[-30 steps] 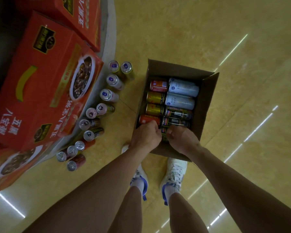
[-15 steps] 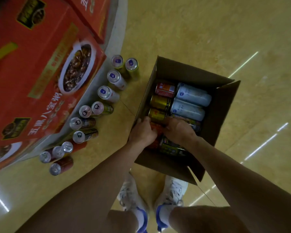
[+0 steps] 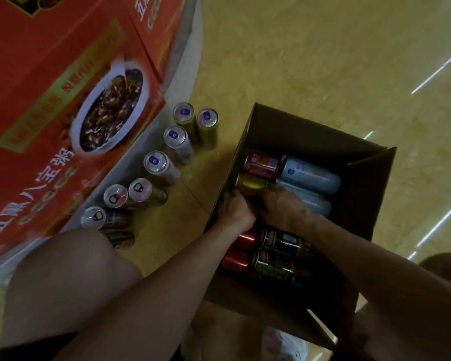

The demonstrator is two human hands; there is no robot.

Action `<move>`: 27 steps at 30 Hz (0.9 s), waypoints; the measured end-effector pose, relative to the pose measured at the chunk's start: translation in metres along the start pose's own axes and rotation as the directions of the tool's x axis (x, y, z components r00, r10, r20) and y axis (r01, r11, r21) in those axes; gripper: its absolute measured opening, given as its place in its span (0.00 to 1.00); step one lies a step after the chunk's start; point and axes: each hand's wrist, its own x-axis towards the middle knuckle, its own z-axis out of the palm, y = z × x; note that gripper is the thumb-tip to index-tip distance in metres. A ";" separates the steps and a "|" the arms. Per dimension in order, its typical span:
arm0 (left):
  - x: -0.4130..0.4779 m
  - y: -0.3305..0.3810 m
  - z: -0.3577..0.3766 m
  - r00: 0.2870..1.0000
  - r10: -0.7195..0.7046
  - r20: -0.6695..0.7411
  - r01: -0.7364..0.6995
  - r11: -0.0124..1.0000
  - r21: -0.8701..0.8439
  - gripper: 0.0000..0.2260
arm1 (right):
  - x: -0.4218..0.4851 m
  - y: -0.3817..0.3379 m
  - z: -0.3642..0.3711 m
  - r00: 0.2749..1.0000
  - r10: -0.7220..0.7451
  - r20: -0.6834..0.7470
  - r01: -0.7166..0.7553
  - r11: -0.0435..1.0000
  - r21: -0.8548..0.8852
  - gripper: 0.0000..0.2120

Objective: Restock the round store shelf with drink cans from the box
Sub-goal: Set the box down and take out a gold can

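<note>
Left hand (image 3: 235, 212), right hand (image 3: 288, 208) inside one box (image 3: 362, 199)

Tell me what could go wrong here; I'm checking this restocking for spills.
The left hand and right hand crowd one spot by the gold can; with the grip hidden, a can could slip and drop back into the box. The upright cans on the floor stand near the bent knee; a shift could topple them.

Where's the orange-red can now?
In the head view, the orange-red can lies in the far left corner of the box, beside a pale blue can and a gold can.
</note>
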 end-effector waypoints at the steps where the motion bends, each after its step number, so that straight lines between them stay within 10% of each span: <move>1: 0.005 -0.002 0.003 1.000 -0.004 0.005 0.004 1.000 0.006 0.31 | 0.004 0.000 0.004 1.000 -0.011 0.012 0.011 0.999 -0.042 0.22; 9: 0.014 -0.013 0.015 0.995 -0.064 0.081 0.073 0.991 -0.116 0.12 | 0.007 0.001 0.019 0.999 -0.039 -0.027 0.031 0.971 -0.235 0.21; 14: 0.017 -0.016 0.023 0.996 -0.085 -0.007 0.078 0.941 -0.330 0.22 | 0.009 -0.004 0.035 0.997 -0.058 -0.055 0.029 0.904 -0.426 0.23; 27: 0.003 -0.009 0.025 0.989 -0.035 -0.144 -0.023 0.923 -0.385 0.08 | 0.009 -0.002 0.023 0.992 -0.077 -0.096 0.045 0.956 -0.291 0.21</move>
